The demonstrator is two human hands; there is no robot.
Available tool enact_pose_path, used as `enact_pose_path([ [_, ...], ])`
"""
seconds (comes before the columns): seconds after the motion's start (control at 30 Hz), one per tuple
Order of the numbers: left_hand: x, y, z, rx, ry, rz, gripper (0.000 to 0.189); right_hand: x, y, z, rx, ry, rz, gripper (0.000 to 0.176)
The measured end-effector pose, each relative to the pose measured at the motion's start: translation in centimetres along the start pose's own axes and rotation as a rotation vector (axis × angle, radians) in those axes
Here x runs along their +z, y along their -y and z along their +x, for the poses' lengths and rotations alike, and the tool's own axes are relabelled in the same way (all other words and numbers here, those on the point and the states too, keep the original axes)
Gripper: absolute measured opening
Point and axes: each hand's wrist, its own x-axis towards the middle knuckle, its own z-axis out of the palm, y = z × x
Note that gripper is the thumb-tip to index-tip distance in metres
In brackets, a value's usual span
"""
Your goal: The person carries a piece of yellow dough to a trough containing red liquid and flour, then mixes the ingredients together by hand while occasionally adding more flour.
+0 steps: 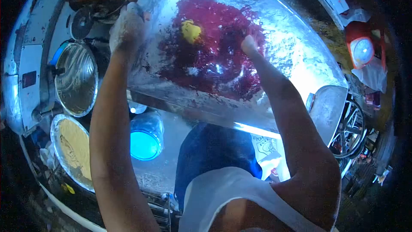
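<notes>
A metal-looking table (296, 51) carries a wide dark red, wet-looking patch (223, 30). On the patch's left part lies a yellow lump (191, 32). My right hand (249, 45) is over the right side of the red patch, small and blurred, its fingers hidden. At the table's left edge is my left hand (126, 28), pale with powder and curled; what it holds, if anything, is hard to make out.
Left of the table are a shiny metal bowl (76, 79), a round pan of yellowish powder (73, 146) and a machine (32, 60). A blue-lit bucket (145, 144) stands below. At the right are a red scale (362, 51) and a spoked wheel (349, 129).
</notes>
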Motion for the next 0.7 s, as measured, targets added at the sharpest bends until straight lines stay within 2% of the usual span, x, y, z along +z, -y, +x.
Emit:
enact_pose_path([
  [0.1,-0.3,0.2,-0.1,0.018,0.009,-0.018,0.037,3.7,2.3,0.4,0.051,0.029,0.023,0.017],
  [0.17,-0.4,-0.3,-0.2,-0.011,0.013,-0.010,0.037,6.6,3.3,-1.0,0.012,0.066,0.003,0.017],
  [0.2,-0.4,-0.7,-0.2,-0.003,0.008,-0.024,0.037,8.0,2.9,-1.7,-0.583,0.174,-0.735,0.018],
  [0.23,-0.7,-0.9,-0.3,-0.018,0.022,-0.021,0.037,6.6,3.9,-3.6,-0.570,0.168,-0.749,0.018],
  [0.27,-1.0,-1.0,-0.3,-0.037,0.037,-0.014,0.037,4.5,6.0,-6.7,-0.407,0.128,-0.368,0.017],
  [0.33,-0.9,-0.7,-0.4,-0.025,0.019,-0.013,0.037,2.6,7.1,-8.7,-0.247,0.076,0.004,0.016],
  [0.43,-0.5,-0.3,0.1,-0.003,-0.003,0.000,0.038,5.2,6.3,-8.3,-0.404,0.070,0.169,0.014],
  [0.5,-0.1,0.0,-0.1,0.018,-0.020,-0.039,0.038,2.5,5.3,-7.5,-0.331,0.003,0.102,0.015],
  [0.6,-0.4,-0.4,-0.3,-0.016,0.026,-0.020,0.039,-2.2,2.6,-3.4,-0.214,-0.071,-0.166,0.018],
  [0.67,-0.5,-0.5,-0.1,-0.027,0.006,-0.031,0.039,-2.1,1.6,-0.3,-0.211,-0.073,-0.279,0.020],
  [0.7,-0.6,-0.4,-0.1,-0.030,0.005,-0.021,0.039,-0.7,1.9,0.4,-0.176,-0.006,-0.203,0.020],
])
